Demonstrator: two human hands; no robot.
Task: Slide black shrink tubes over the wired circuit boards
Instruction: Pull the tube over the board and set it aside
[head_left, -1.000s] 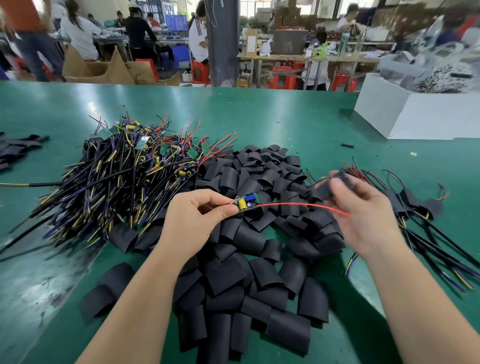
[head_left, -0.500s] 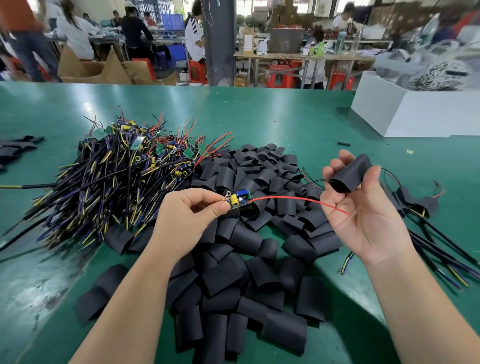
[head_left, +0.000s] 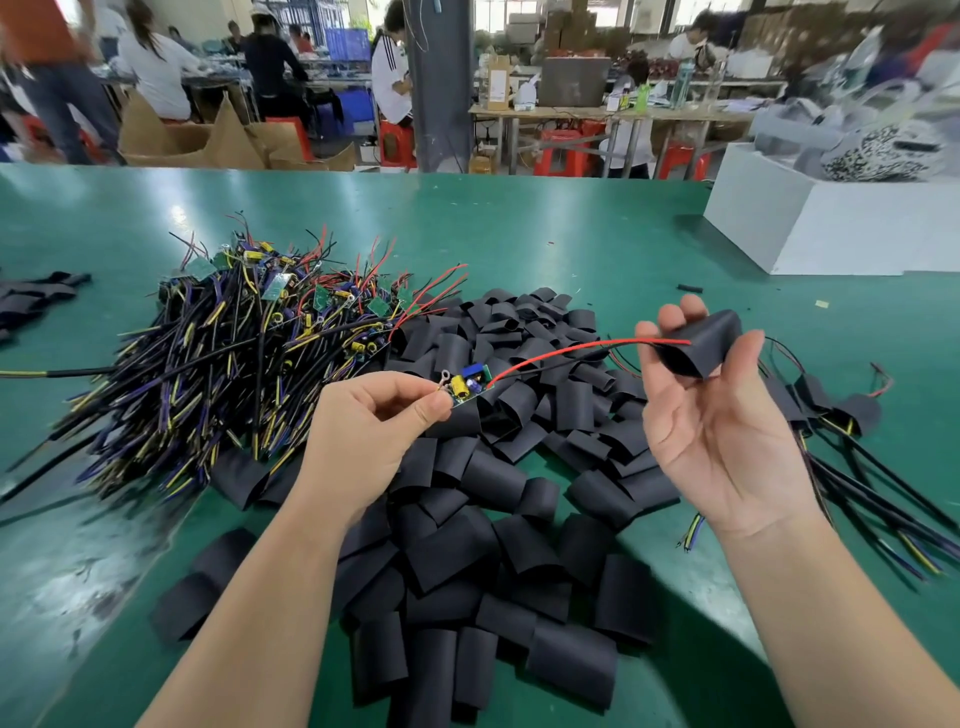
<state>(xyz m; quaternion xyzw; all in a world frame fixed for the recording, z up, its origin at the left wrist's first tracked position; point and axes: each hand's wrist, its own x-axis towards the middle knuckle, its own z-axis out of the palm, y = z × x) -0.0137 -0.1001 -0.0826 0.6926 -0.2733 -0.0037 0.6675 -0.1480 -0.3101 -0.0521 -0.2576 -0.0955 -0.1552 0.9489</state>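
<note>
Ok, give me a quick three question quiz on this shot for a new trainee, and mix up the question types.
1. Multiple choice: what does the right hand hold? A) a black shrink tube B) wire cutters C) a roll of tape
2. True or false: the circuit board pinched by the left hand already sits inside that tube.
3. Fill in: the ___ wire from the board stretches as far as the tube.
Key: 1 A; 2 false; 3 red.
</note>
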